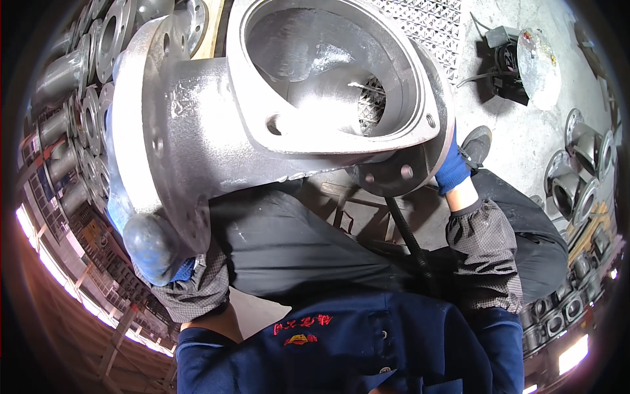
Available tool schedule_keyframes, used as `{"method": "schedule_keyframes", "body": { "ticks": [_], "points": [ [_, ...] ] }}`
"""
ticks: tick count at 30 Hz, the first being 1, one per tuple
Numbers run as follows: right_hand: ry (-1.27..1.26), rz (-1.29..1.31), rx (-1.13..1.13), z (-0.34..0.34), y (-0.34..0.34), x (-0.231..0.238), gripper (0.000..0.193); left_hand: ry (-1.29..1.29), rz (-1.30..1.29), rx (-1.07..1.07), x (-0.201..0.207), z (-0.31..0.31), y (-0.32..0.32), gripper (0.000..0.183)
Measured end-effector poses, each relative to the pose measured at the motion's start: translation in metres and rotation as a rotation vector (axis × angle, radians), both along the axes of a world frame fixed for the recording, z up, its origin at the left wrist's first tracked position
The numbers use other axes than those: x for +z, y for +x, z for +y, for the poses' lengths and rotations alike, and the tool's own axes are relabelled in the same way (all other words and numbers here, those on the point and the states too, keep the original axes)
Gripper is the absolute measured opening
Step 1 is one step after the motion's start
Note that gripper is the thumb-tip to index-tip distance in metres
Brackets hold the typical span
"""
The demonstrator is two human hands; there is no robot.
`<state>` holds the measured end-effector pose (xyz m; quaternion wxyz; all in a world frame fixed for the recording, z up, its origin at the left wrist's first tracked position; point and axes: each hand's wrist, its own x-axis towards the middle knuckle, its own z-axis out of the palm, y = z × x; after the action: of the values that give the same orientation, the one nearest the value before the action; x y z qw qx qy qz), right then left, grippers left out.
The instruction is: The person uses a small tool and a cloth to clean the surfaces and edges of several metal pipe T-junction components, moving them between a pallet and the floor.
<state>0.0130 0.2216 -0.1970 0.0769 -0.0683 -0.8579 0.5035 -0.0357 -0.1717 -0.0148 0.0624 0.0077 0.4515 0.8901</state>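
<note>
A big grey metal valve body fills the upper middle, with a wide opening facing up and a round flange at each end. Wrapped round the lower rim of its left flange is my left hand, in a blue work glove. My right hand, in a blue knitted glove, grips the outer edge of the right flange, whose disc hides most of its fingers. Through the opening, the smooth inner wall and a round bore show. Bolt holes pierce both flanges.
Flanged castings are stacked at the left. A patterned metal plate lies beyond the valve body. On the floor at right stands a device with a round disc, and several more castings lie nearer. A ribbed black hose runs between my legs.
</note>
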Motion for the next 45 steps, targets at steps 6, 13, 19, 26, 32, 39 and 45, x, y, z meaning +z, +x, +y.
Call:
{"method": "schedule_keyframes", "body": {
  "ticks": [6, 13, 19, 26, 32, 39, 45],
  "points": [
    [-0.107, -0.032, -0.047, -0.001, -0.002, 0.006, 0.026, -0.07, 0.017, 0.014, 0.001, 0.001, -0.002, 0.052],
    [-0.042, -0.092, -0.038, 0.003, 0.0, -0.006, 0.024, -0.215, 0.051, 0.04, 0.0, 0.006, -0.006, 0.052],
    [-0.175, -0.137, -0.144, 0.006, 0.005, 0.011, 0.021, -0.913, 0.234, 0.052, -0.007, 0.007, -0.008, 0.052],
    [-0.53, -0.175, -0.244, -0.017, -0.014, 0.023, 0.031, -0.888, 0.074, 0.054, 0.015, 0.127, -0.039, 0.093],
    [-0.558, -0.235, -0.071, -0.041, -0.022, 0.031, 0.032, -0.608, 0.178, -0.224, 0.012, 0.087, -0.045, 0.081],
    [-0.592, -0.265, -0.057, -0.048, -0.02, 0.024, 0.033, -0.444, 0.08, -0.149, 0.015, 0.121, -0.037, 0.074],
    [-0.618, -0.255, -0.071, -0.041, -0.018, 0.032, 0.035, -1.309, 0.423, -0.123, -0.022, 0.06, -0.056, 0.044]
  ]
}}
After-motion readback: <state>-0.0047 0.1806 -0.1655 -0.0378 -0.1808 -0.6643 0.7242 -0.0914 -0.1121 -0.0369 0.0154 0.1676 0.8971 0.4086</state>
